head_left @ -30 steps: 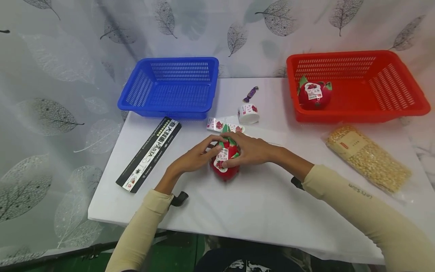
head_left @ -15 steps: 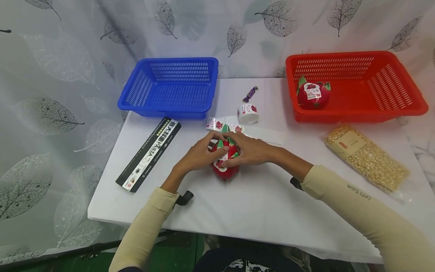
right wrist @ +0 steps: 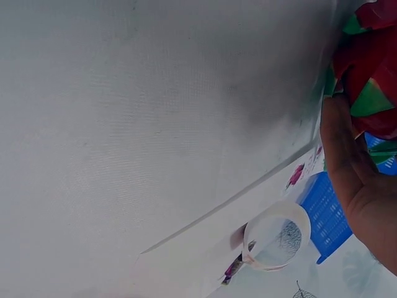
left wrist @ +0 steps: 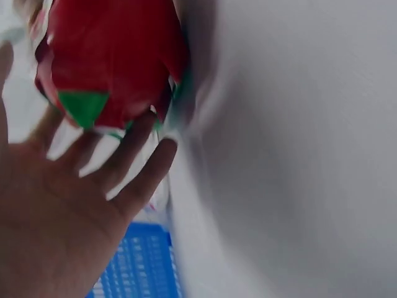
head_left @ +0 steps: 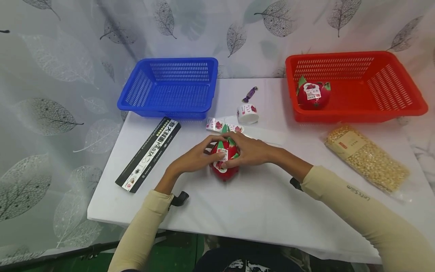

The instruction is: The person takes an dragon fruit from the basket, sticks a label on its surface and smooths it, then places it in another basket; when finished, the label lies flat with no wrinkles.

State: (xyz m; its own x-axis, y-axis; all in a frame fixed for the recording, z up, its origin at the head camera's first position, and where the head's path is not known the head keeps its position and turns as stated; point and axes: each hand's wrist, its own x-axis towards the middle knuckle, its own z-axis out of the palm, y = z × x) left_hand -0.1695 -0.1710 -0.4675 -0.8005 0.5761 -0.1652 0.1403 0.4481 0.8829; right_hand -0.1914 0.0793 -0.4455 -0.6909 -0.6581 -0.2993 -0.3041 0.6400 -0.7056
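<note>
On the white table in front of me lies a red dragon fruit (head_left: 227, 174) with green leaf tips and a white label (head_left: 222, 152) on its upper side. My right hand (head_left: 252, 150) holds it from the right, thumb on the label, fingers behind the fruit. From the left, my left hand (head_left: 194, 156) touches it, its thumb at the label's edge. The left wrist view shows the left hand's fingers (left wrist: 146, 177) fairly straight and spread, tips against the fruit. A roll of printed stickers (head_left: 248, 114) stands beyond, its strip (head_left: 217, 124) lying toward the fruit.
A blue basket (head_left: 170, 113) stands at the back left. The red basket (head_left: 353, 115) at the back right holds another labelled dragon fruit (head_left: 313, 96). A purple wrapped candy (head_left: 250, 94), a black pasta box (head_left: 148, 155) and a bag of yellow kernels (head_left: 370, 158) lie around.
My left hand shifts right over the label half a second ago, then back left, uncovering more of it now. The right hand and the dragon fruit stay almost in place.
</note>
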